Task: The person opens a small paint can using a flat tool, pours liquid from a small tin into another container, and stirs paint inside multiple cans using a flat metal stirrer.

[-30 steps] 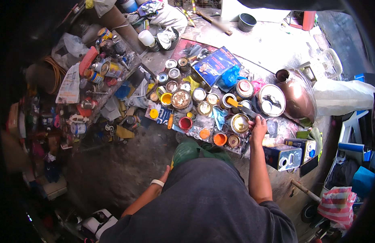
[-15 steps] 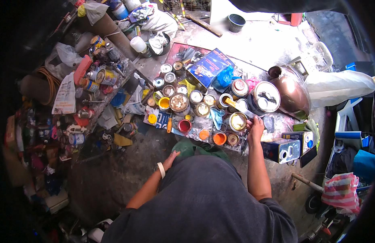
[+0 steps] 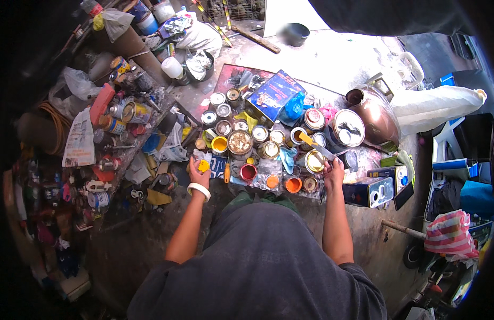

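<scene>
My left hand (image 3: 195, 172) curves its fingers round the side of a small cup of yellow paint (image 3: 203, 165) at the table's near left edge. Between the fingers of my right hand (image 3: 335, 172) is a flat spatula (image 3: 324, 152) with a yellow end (image 3: 306, 138). That end points left over the open cans, close to a can with yellow inside (image 3: 298, 135). Just below the blade stands a can with a pale yellow, stained top (image 3: 315, 161). An orange-handled tool (image 3: 227, 173) lies beside the yellow cup. Along the front edge are a red paint can (image 3: 248, 172) and an orange one (image 3: 293, 185).
Several open cans surround a large brown-topped can (image 3: 240, 142). Behind them lies a blue rectangular tin (image 3: 276, 96). A shiny brown curved panel (image 3: 377, 117) and a rectangular metal can (image 3: 369, 193) stand at the right. Cluttered shelves with cans (image 3: 136, 113) fill the left.
My left hand has moved from the green cloth at my lap up and left to the small yellow cup. My right hand keeps the spatula over the cans. The whole view has shifted slightly.
</scene>
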Motion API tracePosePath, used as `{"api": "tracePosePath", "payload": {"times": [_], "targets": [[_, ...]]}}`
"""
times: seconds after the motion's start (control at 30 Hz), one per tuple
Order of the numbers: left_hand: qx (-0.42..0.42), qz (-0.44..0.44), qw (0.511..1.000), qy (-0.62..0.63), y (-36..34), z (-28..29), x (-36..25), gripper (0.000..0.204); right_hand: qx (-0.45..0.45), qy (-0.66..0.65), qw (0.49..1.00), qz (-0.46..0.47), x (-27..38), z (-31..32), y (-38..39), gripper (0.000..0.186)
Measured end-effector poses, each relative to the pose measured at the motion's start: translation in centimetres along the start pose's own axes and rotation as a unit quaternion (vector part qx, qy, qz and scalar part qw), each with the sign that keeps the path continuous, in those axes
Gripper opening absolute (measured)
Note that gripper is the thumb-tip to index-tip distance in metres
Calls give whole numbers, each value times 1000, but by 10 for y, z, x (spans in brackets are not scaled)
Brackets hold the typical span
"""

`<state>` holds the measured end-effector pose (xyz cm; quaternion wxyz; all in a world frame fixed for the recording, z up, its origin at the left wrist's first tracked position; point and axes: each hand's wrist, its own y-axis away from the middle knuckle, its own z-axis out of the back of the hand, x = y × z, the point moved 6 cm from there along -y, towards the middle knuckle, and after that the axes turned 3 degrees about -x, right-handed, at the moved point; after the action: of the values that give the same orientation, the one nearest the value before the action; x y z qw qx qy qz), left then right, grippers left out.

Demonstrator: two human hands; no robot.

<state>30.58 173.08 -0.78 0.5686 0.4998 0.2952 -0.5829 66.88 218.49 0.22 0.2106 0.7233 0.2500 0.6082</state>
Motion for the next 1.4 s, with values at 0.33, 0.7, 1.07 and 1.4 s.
{"api": "tracePosePath", "payload": {"times": [0.33, 0.7, 1.07, 1.4], "targets": [[-13, -85, 946, -312, -28, -37, -24, 127, -40, -20, 999, 22, 0, -5, 10, 22], [-9, -53, 953, -299, -39, -77, -14, 129, -35, -7, 999, 39, 11, -10, 23, 22], [-45, -70, 954, -288, -47, -87, -1, 115, -51, -5, 998, 40, 13, -13, 34, 18], [-80, -76, 954, -277, -51, -87, 2, 78, -46, 13, 997, 62, 17, -18, 31, 23]]}}
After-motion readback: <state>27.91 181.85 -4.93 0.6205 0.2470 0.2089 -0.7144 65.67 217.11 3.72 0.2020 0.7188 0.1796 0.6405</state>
